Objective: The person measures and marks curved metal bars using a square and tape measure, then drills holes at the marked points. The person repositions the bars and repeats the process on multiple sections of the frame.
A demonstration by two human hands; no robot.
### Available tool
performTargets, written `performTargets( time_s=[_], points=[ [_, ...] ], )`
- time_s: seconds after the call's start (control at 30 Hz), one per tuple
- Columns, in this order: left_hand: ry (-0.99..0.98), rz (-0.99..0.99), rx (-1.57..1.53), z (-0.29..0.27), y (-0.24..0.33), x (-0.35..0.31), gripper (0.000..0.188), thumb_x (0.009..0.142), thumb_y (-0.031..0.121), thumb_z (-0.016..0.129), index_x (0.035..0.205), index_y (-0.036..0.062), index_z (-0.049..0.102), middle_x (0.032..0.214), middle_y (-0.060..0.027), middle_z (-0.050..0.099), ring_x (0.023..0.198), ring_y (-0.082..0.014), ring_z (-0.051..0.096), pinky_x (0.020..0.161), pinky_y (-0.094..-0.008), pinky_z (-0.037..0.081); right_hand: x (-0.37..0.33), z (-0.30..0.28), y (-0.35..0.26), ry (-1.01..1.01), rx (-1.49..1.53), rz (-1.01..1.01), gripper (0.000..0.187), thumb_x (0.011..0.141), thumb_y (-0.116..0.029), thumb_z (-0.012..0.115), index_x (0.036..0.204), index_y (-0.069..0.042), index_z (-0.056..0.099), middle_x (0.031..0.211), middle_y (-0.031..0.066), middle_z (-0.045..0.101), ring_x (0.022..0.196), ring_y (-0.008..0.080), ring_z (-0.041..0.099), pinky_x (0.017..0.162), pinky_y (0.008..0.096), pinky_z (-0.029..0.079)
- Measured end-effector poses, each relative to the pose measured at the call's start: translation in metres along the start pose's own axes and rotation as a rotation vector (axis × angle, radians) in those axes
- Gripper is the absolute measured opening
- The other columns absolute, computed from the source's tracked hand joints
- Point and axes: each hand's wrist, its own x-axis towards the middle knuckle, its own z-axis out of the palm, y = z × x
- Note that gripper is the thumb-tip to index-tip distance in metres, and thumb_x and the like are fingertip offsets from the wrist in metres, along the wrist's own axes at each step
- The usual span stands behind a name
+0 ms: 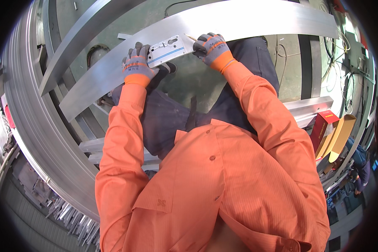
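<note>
A long, flat silver metal bar runs across in front of me, curved in this view. Against its near edge lies a small whitish metal plate with cut-out slots, holes and a blue stripe. My left hand, in a grey and orange glove, grips the plate's left end, its fingers bent over the bar. Just past the plate's right end is my right hand, gloved alike, with fingers curled round a thin, pale pencil-like stick. The stick's tip points left toward the plate; the rest of it is hidden in the glove.
Long metal profiles lie stacked at the left. A second metal strip crosses at upper left. Metal crossbars lie below the bar. At right are an open red-and-yellow carton, cables and another person.
</note>
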Motion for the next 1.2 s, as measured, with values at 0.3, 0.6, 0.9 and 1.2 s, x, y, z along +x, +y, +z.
performTargets(
  time_s=[0.3, 0.6, 0.9, 1.2],
  points=[
    [0.057, 0.011, -0.035, 0.010, -0.006, 0.001, 0.094, 0.064, 0.036, 0.093, 0.149, 0.0243, 0.054, 0.164, -0.0105, 0.044, 0.149, -0.0348, 0.043, 0.122, -0.0505, 0.037, 0.001, 0.007, 0.002, 0.035, 0.010, -0.006, 0.023, 0.085, -0.026, 0.075, 0.107, -0.026, 0.073, 0.113, 0.0020, 0.068, 0.113, 0.0262, 0.063, 0.098, 0.0448, 0.050],
    [0.002, -0.027, -0.013, 0.007, -0.003, 0.003, 0.095, 0.063, 0.038, 0.092, 0.149, 0.0253, 0.055, 0.164, -0.0102, 0.045, 0.149, -0.0348, 0.044, 0.121, -0.0506, 0.038, 0.000, 0.000, -0.001, 0.010, 0.021, 0.010, 0.022, 0.085, -0.026, 0.074, 0.107, -0.026, 0.074, 0.114, 0.0016, 0.068, 0.112, 0.0262, 0.064, 0.098, 0.0444, 0.051],
    [0.075, 0.004, -0.043, 0.011, -0.003, -0.001, 0.094, 0.064, 0.036, 0.094, 0.149, 0.0247, 0.054, 0.163, -0.0098, 0.045, 0.149, -0.0348, 0.043, 0.121, -0.0508, 0.037, 0.001, 0.004, 0.001, -0.010, 0.008, -0.003, 0.025, 0.086, -0.026, 0.073, 0.111, -0.024, 0.072, 0.117, 0.0028, 0.067, 0.113, 0.0263, 0.063, 0.098, 0.0439, 0.050],
    [-0.044, -0.105, 0.102, -0.002, 0.014, 0.000, 0.113, 0.064, 0.044, 0.092, 0.161, 0.0351, 0.036, 0.171, -0.0081, 0.028, 0.156, -0.0369, 0.029, 0.123, -0.0577, 0.032, -0.017, -0.015, 0.004, 0.110, 0.598, 0.049, 0.055, 0.082, -0.026, 0.077, 0.134, -0.021, 0.059, 0.131, 0.0055, 0.066, 0.123, 0.0282, 0.063, 0.103, 0.0410, 0.051]
  ],
)
